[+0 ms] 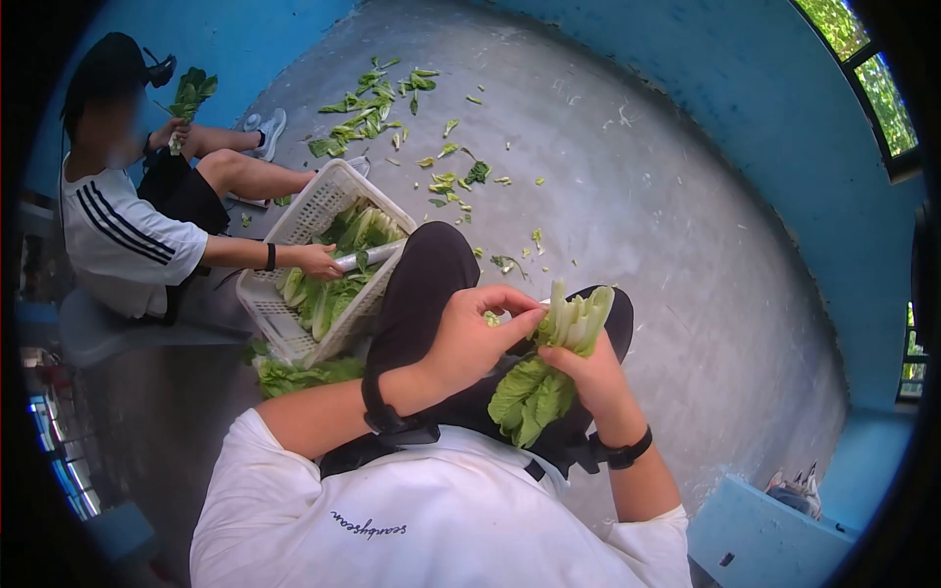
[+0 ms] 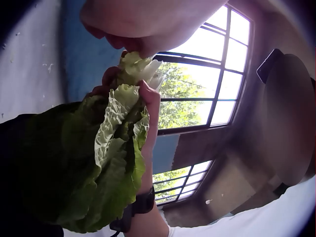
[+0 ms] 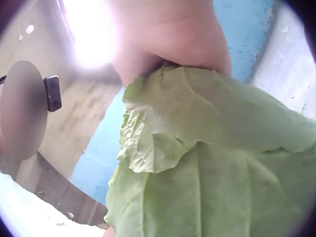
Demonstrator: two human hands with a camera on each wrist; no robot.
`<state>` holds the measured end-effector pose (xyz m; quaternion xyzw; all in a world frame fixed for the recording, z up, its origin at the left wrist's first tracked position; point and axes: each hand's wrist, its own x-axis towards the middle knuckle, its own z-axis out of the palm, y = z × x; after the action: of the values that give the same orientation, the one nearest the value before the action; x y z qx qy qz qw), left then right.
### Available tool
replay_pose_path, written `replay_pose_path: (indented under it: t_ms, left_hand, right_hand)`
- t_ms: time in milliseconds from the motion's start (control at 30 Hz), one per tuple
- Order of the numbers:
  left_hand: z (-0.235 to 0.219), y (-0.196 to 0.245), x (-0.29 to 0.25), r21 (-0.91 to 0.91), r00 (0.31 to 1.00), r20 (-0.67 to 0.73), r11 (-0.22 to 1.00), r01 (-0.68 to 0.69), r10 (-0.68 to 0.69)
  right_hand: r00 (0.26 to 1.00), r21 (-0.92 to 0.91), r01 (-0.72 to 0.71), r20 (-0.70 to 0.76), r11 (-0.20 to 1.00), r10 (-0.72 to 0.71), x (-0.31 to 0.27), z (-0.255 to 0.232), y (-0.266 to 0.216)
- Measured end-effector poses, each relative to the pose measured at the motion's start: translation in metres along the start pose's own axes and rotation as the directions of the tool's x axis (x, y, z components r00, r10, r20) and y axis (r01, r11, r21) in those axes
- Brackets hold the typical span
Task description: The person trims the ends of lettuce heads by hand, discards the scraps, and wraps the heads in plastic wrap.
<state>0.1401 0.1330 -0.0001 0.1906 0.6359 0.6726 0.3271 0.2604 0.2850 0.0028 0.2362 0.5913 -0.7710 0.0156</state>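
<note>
A bunch of leafy greens [image 1: 534, 397], with thick pale stalks and wrinkled light-green leaves, is held over my lap. My right hand [image 1: 588, 372] grips it around the stalks, thumb across the front, stalk ends up and leaves hanging down. My left hand [image 1: 475, 328] is at the stalk side, thumb and index finger pinched together right at the outer stalks; a small pale green piece shows beneath its fingers. In the left wrist view, the leaves [image 2: 121, 148] droop below both hands. Broad leaves [image 3: 197, 163] fill most of the right wrist view, under the right hand [image 3: 173, 34].
A white plastic basket [image 1: 279, 318] with greens stands tilted by my left knee, more greens [image 1: 304, 375] below it. A seated person [image 1: 132, 230] holds a bunch [image 1: 191, 98] and reaches to the basket with the other hand. Trimmed leaves [image 1: 363, 118] lie scattered on the grey floor [image 1: 686, 294].
</note>
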Motion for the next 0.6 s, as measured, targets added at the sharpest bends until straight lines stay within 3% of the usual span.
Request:
replay_pose_path:
  t_ms: [167, 300, 467, 500, 567, 600]
  left_hand:
    - [0.000, 0.000, -0.002, 0.023, 1.000, 0.006, 1.000, -0.012, 0.012]
    - [-0.001, -0.001, -0.002, 0.060, 1.000, 0.024, 0.998, -0.002, 0.000]
    - [-0.010, 0.007, -0.004, 0.323, 0.965, 0.146, 0.912, -0.254, 0.217]
    - [-0.014, 0.007, -0.003, 0.366, 0.954, 0.172, 0.883, -0.295, 0.247]
    - [-0.017, 0.010, 0.004, 0.261, 0.962, 0.147, 0.930, -0.260, 0.228]
    - [-0.020, 0.011, 0.007, 0.206, 0.967, 0.136, 0.948, -0.241, 0.216]
  right_hand:
    - [0.999, 0.071, 0.017, -0.052, 0.997, -0.013, -0.001, 0.008, 0.002]
    - [0.989, -0.017, 0.099, -0.111, 0.995, -0.101, 0.004, 0.016, 0.002]
    - [0.976, -0.016, 0.056, -0.210, 0.998, -0.058, 0.003, 0.009, 0.009]
    - [0.982, -0.006, 0.060, -0.180, 0.998, -0.060, 0.002, 0.007, 0.009]
    - [0.991, 0.017, 0.064, -0.122, 0.998, -0.062, -0.002, 0.001, 0.009]
    - [0.998, 0.031, 0.061, 0.007, 0.998, -0.061, -0.003, 0.000, 0.008]
